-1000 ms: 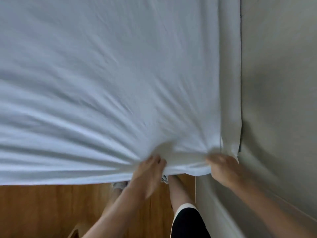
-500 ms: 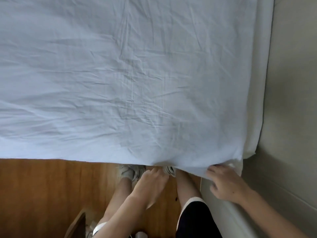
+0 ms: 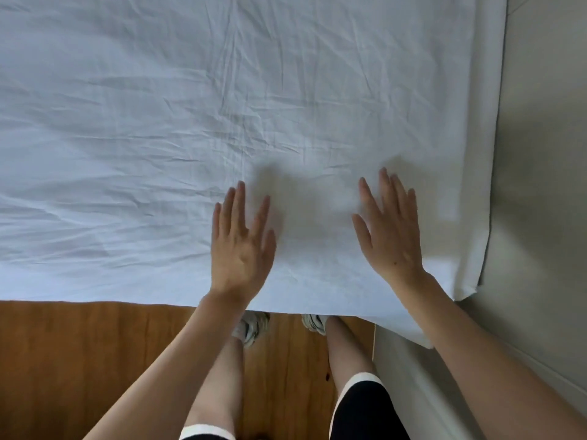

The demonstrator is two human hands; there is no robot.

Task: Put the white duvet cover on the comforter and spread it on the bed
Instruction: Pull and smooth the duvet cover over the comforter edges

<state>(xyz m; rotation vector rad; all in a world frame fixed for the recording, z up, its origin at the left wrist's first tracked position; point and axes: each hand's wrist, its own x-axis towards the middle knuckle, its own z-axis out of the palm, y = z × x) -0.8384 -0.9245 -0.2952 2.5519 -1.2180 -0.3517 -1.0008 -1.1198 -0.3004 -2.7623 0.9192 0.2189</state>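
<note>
Both grips were spread wide, nothing held: the left hand (image 3: 242, 246) and the right hand (image 3: 390, 231) were laid palm down, fingers straight, on the duvet cover (image 3: 197, 115) near its front edge, with the right hand nearer the corner by the wall (image 3: 540, 154). From the hands the cover was seen stretching away and far to the left across the bed, creased, its edge hanging over the floor (image 3: 79, 360). Smoothing outward, mostly to the left, was judged the move called for.

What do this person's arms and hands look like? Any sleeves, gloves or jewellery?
Both arms are bare to the frame edge, with no sleeves in view. The left hand and right hand wear no gloves, rings or watch that I can see. There is a small dark spot on the back of the right hand.
</note>
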